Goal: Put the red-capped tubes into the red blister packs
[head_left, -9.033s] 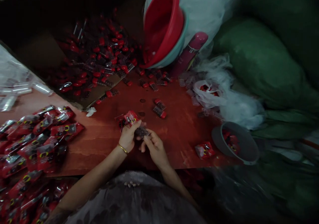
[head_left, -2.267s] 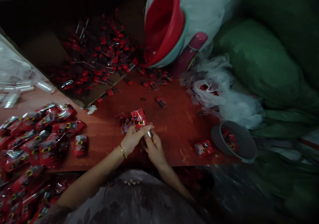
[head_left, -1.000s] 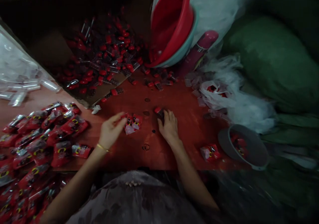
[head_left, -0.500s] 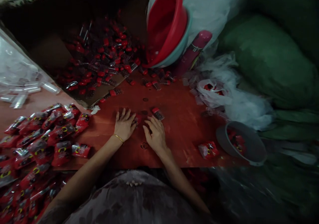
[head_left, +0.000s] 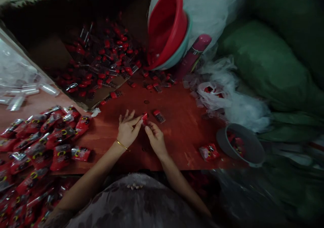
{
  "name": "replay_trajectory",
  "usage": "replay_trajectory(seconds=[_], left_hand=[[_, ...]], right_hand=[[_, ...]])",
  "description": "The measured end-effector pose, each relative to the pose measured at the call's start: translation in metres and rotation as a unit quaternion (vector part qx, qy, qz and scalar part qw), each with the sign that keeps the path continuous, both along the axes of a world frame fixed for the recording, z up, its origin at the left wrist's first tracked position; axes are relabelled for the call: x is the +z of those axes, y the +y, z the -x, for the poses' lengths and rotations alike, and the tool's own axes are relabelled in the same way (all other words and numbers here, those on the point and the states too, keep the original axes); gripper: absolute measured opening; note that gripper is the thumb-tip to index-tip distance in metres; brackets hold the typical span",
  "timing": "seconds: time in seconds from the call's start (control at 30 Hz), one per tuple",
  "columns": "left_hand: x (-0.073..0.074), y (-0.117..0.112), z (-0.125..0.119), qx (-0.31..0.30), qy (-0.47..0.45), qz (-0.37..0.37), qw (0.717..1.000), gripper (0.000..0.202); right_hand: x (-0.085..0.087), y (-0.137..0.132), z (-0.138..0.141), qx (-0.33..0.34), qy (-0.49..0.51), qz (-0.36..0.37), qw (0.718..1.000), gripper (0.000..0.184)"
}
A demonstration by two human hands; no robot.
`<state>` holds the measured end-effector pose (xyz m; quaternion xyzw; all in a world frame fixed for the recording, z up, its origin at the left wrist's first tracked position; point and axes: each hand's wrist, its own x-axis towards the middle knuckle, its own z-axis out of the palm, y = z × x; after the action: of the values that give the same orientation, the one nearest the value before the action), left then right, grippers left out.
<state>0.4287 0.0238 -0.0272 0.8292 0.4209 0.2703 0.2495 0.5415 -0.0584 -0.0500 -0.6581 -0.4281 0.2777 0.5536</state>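
Observation:
A small, shiny red piece (head_left: pixel 144 117) is held up between both hands above the table; its exact kind is too small to make out. My left hand (head_left: pixel 128 128) pinches it between thumb and forefinger, the other fingers loosely spread. From the right, my right hand (head_left: pixel 155 136) grips its lower end with thumb and curled fingers. Just beyond that hand, a small clear container with a red cap (head_left: pixel 159 116) lies on the red tabletop (head_left: pixel 177 130).
A tipped cardboard box (head_left: pixel 54 52) spills red-capped clear containers (head_left: pixel 111 59) at the back. Filled red packets (head_left: pixel 60 136) pile up at left. Stacked basins (head_left: pixel 165 28), a pink bottle (head_left: pixel 193 55), a plastic bag (head_left: pixel 235 99) and a grey tub (head_left: pixel 243 147) stand right.
Both hands, lying flat near the tabletop before, have come together. The small red piece is now lifted between their fingers. The capped container has stayed in place.

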Motion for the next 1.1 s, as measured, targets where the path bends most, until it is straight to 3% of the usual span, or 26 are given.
replay_trajectory(seconds=[0.13, 0.2, 0.27, 0.33, 0.37, 0.5, 0.67, 0.73, 0.87, 0.97, 1.03, 1.1], left_hand=[[0.009, -0.004, -0.004, -0.021, -0.144, 0.142, 0.979, 0.039], [0.01, -0.005, -0.007, -0.01, -0.246, 0.275, 0.929, 0.045], [0.009, -0.004, -0.01, -0.006, -0.314, 0.41, 0.856, 0.045], [0.007, -0.003, -0.012, 0.0, -0.343, 0.467, 0.815, 0.039], [0.006, -0.003, -0.013, 0.009, -0.345, 0.458, 0.819, 0.035], [-0.004, -0.004, -0.017, 0.039, -0.311, 0.359, 0.879, 0.024], [-0.008, -0.011, -0.022, 0.051, -0.286, 0.342, 0.894, 0.023], [-0.005, -0.011, -0.022, 0.054, -0.313, 0.37, 0.873, 0.023], [0.002, -0.007, -0.019, 0.05, -0.383, 0.495, 0.778, 0.032], [0.003, -0.002, -0.017, 0.059, -0.371, 0.505, 0.777, 0.034], [0.003, 0.002, -0.017, 0.085, -0.379, 0.5, 0.774, 0.035], [0.005, 0.004, -0.017, 0.12, -0.405, 0.523, 0.74, 0.038]], right_hand=[[0.003, 0.011, 0.005, -0.019, 0.107, -0.04, 0.993, 0.024], [0.004, 0.011, 0.003, -0.022, 0.109, -0.04, 0.993, 0.024], [0.005, 0.01, -0.001, -0.013, 0.105, -0.032, 0.994, 0.025], [0.005, 0.007, -0.003, -0.005, 0.106, -0.022, 0.994, 0.026], [0.005, 0.006, -0.004, -0.004, 0.112, -0.019, 0.994, 0.025], [0.003, 0.005, -0.002, -0.016, 0.104, -0.01, 0.994, 0.024], [0.002, 0.006, 0.0, -0.042, 0.012, 0.003, 0.999, 0.03], [0.003, 0.007, -0.003, -0.033, -0.013, -0.007, 0.999, 0.029], [0.007, 0.012, -0.016, 0.049, -0.041, -0.011, 0.998, 0.025], [0.01, 0.015, -0.026, 0.092, -0.086, 0.008, 0.992, 0.028], [0.013, 0.016, -0.033, 0.062, -0.155, 0.02, 0.986, 0.033], [0.013, 0.018, -0.043, 0.0, -0.268, 0.039, 0.963, 0.033]])
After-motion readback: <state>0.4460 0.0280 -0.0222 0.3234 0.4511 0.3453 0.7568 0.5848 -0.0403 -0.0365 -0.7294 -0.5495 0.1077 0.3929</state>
